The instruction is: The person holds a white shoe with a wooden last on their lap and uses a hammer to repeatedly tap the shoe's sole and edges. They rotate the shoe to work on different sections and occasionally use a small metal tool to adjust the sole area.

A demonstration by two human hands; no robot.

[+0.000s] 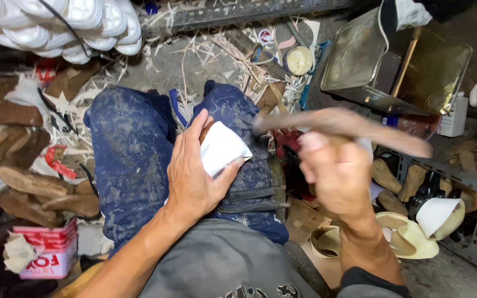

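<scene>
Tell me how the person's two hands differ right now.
The left hand rests on the knee, sharp in the picture, pressing a white-covered piece against the blue trousers; the right hand is raised and blurred. The left hand lies spread flat; the right hand is a fist around a brown tool. Both are bare.

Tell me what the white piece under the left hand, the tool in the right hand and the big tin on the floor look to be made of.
White piece: thin sheet, matte, probably leather, card or fabric; folded flat over a brown form on the knee. Tool in the right hand: brownish and motion-blurred, possibly wood or worn metal; cannot tell. Tin: sheet metal, dull yellowish, with glossy reflections and dents. The left hand presses on the white piece.
</scene>
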